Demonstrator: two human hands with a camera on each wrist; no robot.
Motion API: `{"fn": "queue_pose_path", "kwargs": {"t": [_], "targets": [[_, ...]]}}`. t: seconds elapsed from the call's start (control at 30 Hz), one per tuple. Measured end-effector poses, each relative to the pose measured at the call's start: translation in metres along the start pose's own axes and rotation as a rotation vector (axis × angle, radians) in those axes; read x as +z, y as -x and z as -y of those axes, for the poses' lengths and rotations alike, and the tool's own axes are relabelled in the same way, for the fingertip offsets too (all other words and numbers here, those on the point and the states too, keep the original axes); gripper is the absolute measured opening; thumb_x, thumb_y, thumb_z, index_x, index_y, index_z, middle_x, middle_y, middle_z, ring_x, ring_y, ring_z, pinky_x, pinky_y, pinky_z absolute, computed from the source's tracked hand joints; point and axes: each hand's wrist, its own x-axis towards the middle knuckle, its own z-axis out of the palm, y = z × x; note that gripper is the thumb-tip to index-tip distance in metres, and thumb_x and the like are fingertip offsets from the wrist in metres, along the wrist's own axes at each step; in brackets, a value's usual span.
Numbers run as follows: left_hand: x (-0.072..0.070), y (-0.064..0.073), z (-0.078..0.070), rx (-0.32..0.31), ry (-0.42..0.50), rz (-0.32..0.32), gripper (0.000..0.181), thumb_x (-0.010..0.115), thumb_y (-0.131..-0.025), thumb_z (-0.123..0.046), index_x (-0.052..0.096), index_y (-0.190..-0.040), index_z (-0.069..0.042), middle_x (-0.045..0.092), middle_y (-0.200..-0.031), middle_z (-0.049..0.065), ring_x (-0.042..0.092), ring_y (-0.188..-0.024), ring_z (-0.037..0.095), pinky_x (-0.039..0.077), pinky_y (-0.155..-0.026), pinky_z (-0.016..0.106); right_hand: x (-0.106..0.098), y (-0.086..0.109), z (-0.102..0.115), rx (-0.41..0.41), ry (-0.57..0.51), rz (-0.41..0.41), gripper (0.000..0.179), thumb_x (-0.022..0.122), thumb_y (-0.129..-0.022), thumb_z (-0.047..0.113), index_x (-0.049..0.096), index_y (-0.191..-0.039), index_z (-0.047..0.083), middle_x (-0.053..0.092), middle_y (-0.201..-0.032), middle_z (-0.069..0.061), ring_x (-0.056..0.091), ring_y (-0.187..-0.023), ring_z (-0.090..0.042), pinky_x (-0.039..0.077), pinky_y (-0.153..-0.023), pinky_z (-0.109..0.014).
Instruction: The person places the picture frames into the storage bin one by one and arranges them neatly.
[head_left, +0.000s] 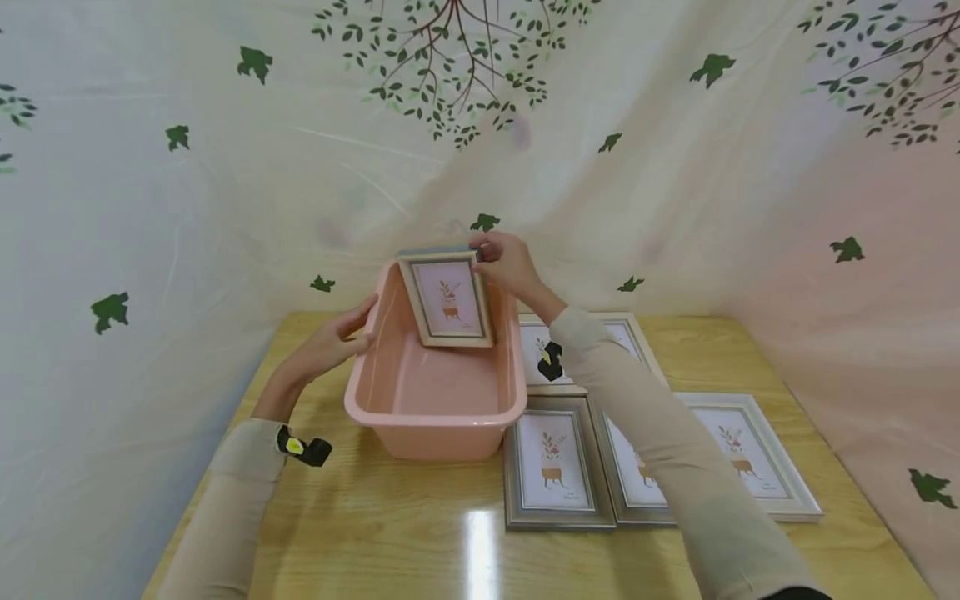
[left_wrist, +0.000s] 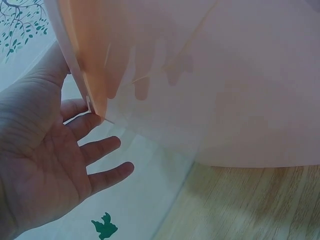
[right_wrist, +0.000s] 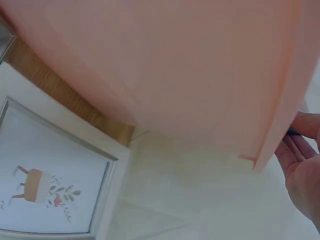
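Observation:
A pink plastic basin [head_left: 435, 437] stands on the table. My left hand [head_left: 333, 342] is at its left rim; in the left wrist view the thumb and forefinger of that hand [left_wrist: 55, 145] pinch the rim [left_wrist: 82, 65], while the other fingers spread below. At the basin's far right corner, my right hand [head_left: 510, 262] grips the upper right corner of a small picture frame [head_left: 483, 325] with a flower-pot print. This frame leans upright inside the basin's back end. In the right wrist view the basin wall [right_wrist: 190, 65] hides most of the right hand [right_wrist: 305, 170].
Several more picture frames lie face up right of the basin: a dark silver one [head_left: 555, 521], a pale one [head_left: 652, 358] at the back and a white one [head_left: 806, 504] at the right. My right forearm crosses over some. A printed curtain [head_left: 375, 183] hangs behind the wooden table [head_left: 390, 533].

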Motion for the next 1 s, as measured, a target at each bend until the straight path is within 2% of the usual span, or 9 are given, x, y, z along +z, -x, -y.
{"fn": "queue_pose_path", "kwargs": {"t": [0.1, 0.2, 0.3, 0.43, 0.57, 0.83, 1.0], "targets": [[0.000, 0.001, 0.001, -0.004, -0.016, -0.006, 0.070, 0.053, -0.106, -0.013, 0.012, -0.163, -0.011, 0.011, -0.167, 0.014, 0.016, -0.151, 0.036, 0.033, -0.110, 0.055, -0.004, 0.001, -0.016, -0.029, -0.050, -0.030, 0.029, 0.074, -0.082, -0.012, 0.071, -0.110, -0.007, 0.073, -0.102, -0.023, 0.071, -0.092, -0.032, 0.057, -0.085, -0.035], [0.000, 0.001, 0.002, -0.010, -0.022, -0.009, 0.070, 0.053, -0.106, -0.014, 0.012, -0.163, -0.012, 0.012, -0.167, 0.014, 0.017, -0.151, 0.036, 0.033, -0.111, 0.056, -0.007, 0.004, -0.027, -0.033, -0.092, -0.047, 0.028, 0.074, -0.081, -0.013, 0.071, -0.108, -0.005, 0.074, -0.099, -0.019, 0.071, -0.087, -0.026, 0.057, -0.081, -0.030], [-0.001, 0.000, 0.003, 0.000, -0.016, -0.007, 0.071, 0.054, -0.105, -0.014, 0.013, -0.163, -0.012, 0.012, -0.167, 0.015, 0.017, -0.151, 0.037, 0.031, -0.111, 0.058, -0.005, 0.004, -0.029, -0.027, -0.106, -0.038, 0.030, 0.074, -0.081, -0.015, 0.070, -0.110, -0.008, 0.073, -0.100, -0.023, 0.071, -0.089, -0.031, 0.057, -0.081, -0.032], [-0.002, -0.003, 0.005, 0.010, -0.005, -0.005, 0.070, 0.053, -0.106, -0.014, 0.012, -0.163, -0.013, 0.011, -0.167, 0.014, 0.015, -0.151, 0.036, 0.030, -0.112, 0.058, 0.000, 0.000, -0.029, -0.022, -0.071, -0.014, 0.033, 0.075, -0.082, -0.014, 0.068, -0.115, -0.012, 0.070, -0.106, -0.029, 0.069, -0.095, -0.040, 0.056, -0.086, -0.037], [-0.003, -0.003, 0.005, -0.001, 0.013, -0.001, 0.070, 0.052, -0.106, -0.015, 0.012, -0.163, -0.014, 0.009, -0.168, 0.011, 0.013, -0.152, 0.034, 0.030, -0.113, 0.058, 0.004, -0.002, -0.029, -0.021, -0.032, -0.021, 0.032, 0.074, -0.084, -0.014, 0.068, -0.116, -0.011, 0.071, -0.109, -0.026, 0.069, -0.096, -0.039, 0.056, -0.086, -0.036], [0.000, -0.002, 0.004, -0.009, 0.023, -0.009, 0.069, 0.052, -0.107, -0.015, 0.012, -0.163, -0.015, 0.009, -0.168, 0.012, 0.014, -0.152, 0.035, 0.028, -0.114, 0.058, 0.002, -0.002, -0.031, -0.030, 0.016, -0.043, 0.032, 0.074, -0.084, -0.012, 0.069, -0.116, -0.011, 0.071, -0.107, -0.026, 0.069, -0.094, -0.038, 0.056, -0.086, -0.039], [0.001, 0.000, 0.002, -0.014, 0.025, -0.011, 0.070, 0.052, -0.107, -0.015, 0.011, -0.163, -0.015, 0.010, -0.168, 0.012, 0.014, -0.152, 0.035, 0.028, -0.113, 0.058, 0.001, -0.002, -0.031, -0.032, 0.043, -0.024, 0.034, 0.073, -0.086, -0.010, 0.068, -0.119, -0.011, 0.071, -0.108, -0.026, 0.069, -0.097, -0.037, 0.056, -0.089, -0.039]]}}
